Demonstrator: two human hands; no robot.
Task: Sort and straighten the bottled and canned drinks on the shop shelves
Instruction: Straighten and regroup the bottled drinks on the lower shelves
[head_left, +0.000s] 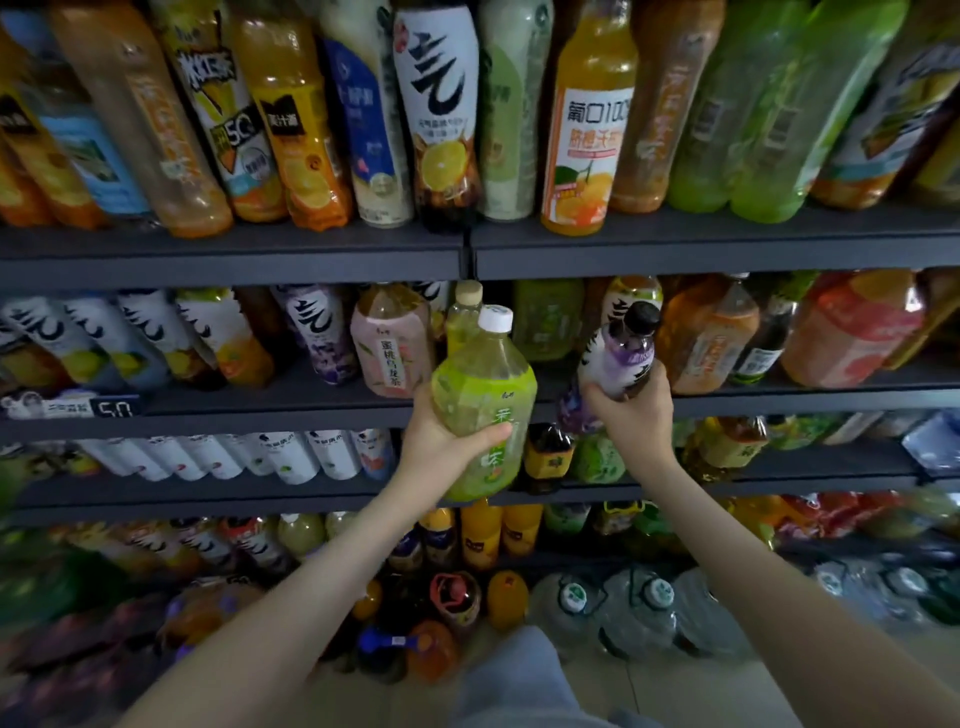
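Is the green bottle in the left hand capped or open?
Capped. A white cap sits on the neck of the green bottle, which the left hand grips.

— Any room on the second shelf?
— At the front, between the pink peach oolong bottle and the orange-brown tea bottle.
— What's in the way?
— The green tea bottle in the left hand and the purple-labelled bottle in the right hand hang before it. A beige-capped bottle and a green-wrapped bottle stand further back.
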